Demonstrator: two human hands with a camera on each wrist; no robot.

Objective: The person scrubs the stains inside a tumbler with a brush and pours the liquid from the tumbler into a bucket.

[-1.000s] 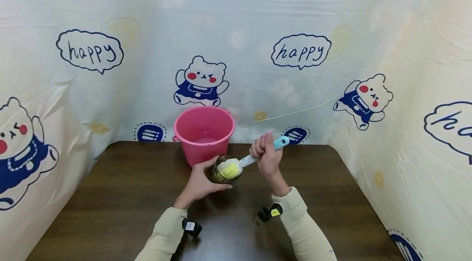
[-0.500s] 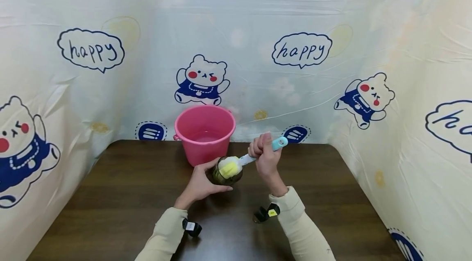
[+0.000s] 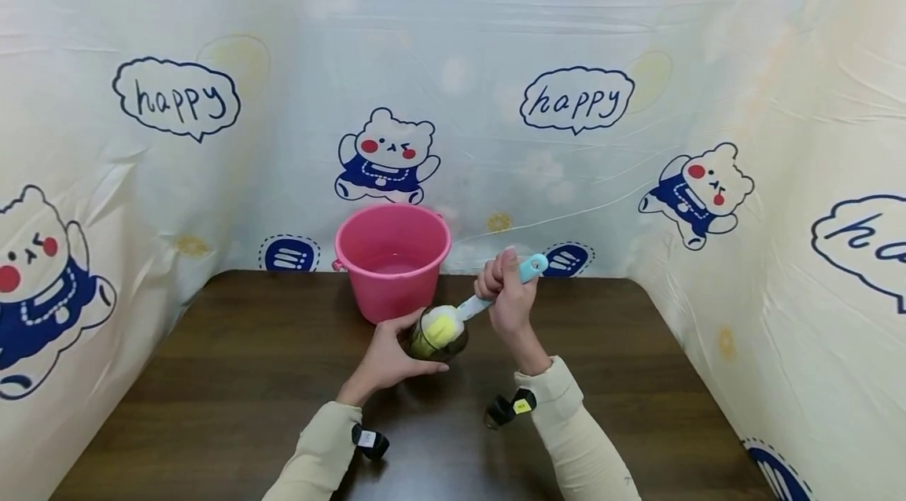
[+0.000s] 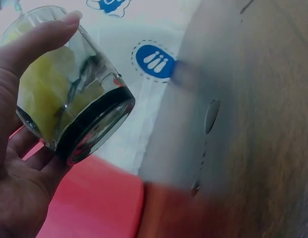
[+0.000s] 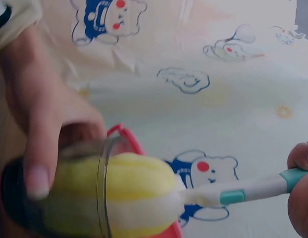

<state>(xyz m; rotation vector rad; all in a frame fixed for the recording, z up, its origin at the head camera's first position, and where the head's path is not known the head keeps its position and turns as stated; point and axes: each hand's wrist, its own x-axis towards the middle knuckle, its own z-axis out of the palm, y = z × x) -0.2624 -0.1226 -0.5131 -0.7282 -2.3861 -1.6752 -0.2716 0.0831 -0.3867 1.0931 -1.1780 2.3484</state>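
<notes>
In the head view my left hand (image 3: 392, 358) grips a dark, see-through drinking glass (image 3: 457, 345) from the left, its mouth tilted toward my right hand (image 3: 513, 298). That hand holds the white and light-blue handle of a bottle brush, thumb along the handle. The brush's yellow and white sponge head (image 5: 141, 186) is partly inside the glass, with part of it sticking out past the rim in the right wrist view. From the left wrist view the glass (image 4: 89, 94) shows its thick dark base, held off the table, and yellow sponge through its wall.
A pink bucket (image 3: 396, 292) stands right behind the glass, near the back edge of the brown wooden table (image 3: 233, 391). Water drops (image 4: 212, 116) lie on the tabletop. A printed cloth (image 3: 467, 147) hangs around the back and sides.
The glass and left hand have shifted slightly toward me. My right hand has moved a little left with the brush, and the sponge's yellow stripes show at a different angle in the glass.
</notes>
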